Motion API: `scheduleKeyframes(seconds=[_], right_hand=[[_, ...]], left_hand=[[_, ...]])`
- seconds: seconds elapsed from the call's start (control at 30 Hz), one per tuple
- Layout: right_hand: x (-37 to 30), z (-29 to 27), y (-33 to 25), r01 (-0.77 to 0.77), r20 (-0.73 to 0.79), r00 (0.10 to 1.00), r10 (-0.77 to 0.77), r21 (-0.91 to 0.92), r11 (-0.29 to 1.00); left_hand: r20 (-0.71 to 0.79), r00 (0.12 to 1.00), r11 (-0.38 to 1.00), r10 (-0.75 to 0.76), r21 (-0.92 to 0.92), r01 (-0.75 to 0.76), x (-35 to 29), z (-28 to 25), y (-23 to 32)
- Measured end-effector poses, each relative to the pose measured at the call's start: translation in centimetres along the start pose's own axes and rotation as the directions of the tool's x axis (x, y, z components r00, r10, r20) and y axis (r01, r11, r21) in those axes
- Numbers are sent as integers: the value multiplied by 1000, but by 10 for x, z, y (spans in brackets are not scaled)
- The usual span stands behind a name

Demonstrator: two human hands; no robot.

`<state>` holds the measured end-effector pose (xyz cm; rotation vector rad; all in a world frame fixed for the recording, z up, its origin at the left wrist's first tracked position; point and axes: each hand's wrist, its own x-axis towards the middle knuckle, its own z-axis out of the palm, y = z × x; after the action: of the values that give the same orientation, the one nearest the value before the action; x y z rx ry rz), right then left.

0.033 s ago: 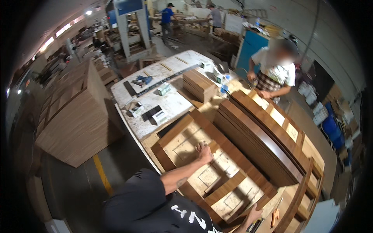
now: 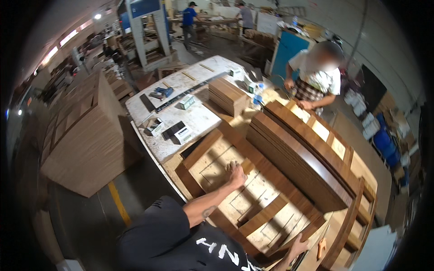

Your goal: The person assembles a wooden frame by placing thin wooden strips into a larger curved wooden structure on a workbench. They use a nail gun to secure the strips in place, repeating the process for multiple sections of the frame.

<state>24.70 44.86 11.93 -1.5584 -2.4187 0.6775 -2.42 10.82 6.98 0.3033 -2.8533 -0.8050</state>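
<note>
A brown wooden frame (image 2: 266, 169) lies flat on the workbench in front of me, with a crosspiece (image 2: 264, 215) spanning it. My left hand (image 2: 236, 176) reaches over the frame, its fingers closed round a short wooden slat (image 2: 247, 165) inside it; the hand hides most of that slat. At the frame's near right corner, my right hand (image 2: 298, 247) grips the end rail (image 2: 313, 227). Pliers with orange handles (image 2: 321, 248) lie just right of that hand. Pale board with dark marked lines shows through the frame's openings.
Stacked brown panels (image 2: 296, 160) stand along the frame's right side. On the white bench top (image 2: 203, 118) are a blue nail gun (image 2: 161, 93), small boxes (image 2: 183, 135) and a wood stack (image 2: 228, 97). A co-worker (image 2: 316, 74) stands across the bench. A large wooden stack (image 2: 86, 144) is at left.
The whole view has shifted slightly. Both hands keep nearly the same places on the slat and the frame.
</note>
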Motion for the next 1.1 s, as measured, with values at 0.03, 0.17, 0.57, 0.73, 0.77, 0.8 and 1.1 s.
scheduleKeyframes(seconds=[0.03,0.17,0.57,0.73,0.77,0.8,1.1], right_hand=[[-7,-14,5,12,-60,998,-10,28,1000],[-24,-57,-13,168,-348,932,-100,173,970],[18,-10,20,366,-352,915,-196,930,39],[28,19,51,292,-285,939,-191,956,10],[23,20,52,248,-250,951,-182,968,-34],[21,22,62,218,-207,959,-194,975,36],[-5,-36,101,-332,314,910,-269,943,-25]], left_hand=[[50,999,998,2,-70,1,-3,-31,24],[-126,990,960,69,-260,-100,-9,-94,50],[-268,938,749,218,-570,-337,9,-93,57],[-215,975,662,54,-723,-196,-17,-75,26],[-188,980,690,67,-700,-181,-25,-81,19],[-160,984,714,78,-679,-168,-33,-85,11],[596,803,-558,5,-664,497,-116,-197,-38]])
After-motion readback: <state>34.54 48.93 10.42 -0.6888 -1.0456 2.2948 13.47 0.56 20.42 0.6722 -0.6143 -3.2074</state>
